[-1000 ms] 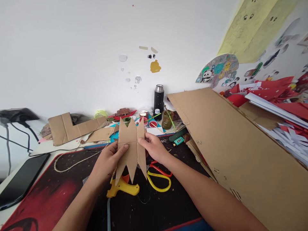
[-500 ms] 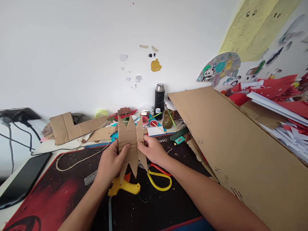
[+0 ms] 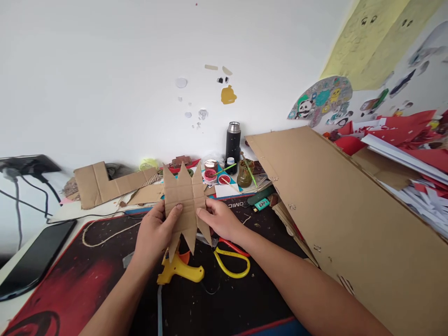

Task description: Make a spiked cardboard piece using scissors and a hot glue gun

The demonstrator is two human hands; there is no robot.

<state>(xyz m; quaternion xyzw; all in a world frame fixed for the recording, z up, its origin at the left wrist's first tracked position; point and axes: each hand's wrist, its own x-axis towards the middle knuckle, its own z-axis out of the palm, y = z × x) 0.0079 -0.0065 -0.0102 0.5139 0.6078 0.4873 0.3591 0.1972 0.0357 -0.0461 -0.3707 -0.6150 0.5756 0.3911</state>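
Our left hand [image 3: 154, 231] and right hand [image 3: 219, 219] fingers pinch the spiked cardboard cutout [image 3: 184, 205]; squeezing harder could crease its points.

White wall [image 3: 105, 70] with stickers [image 3: 318, 100]; cluttered desk, red-black mat [image 3: 77, 284]; daylight.

Bright, even daylight, soft shadows, sharp centre, with wide-angle stretching and slight blur toward the edges.
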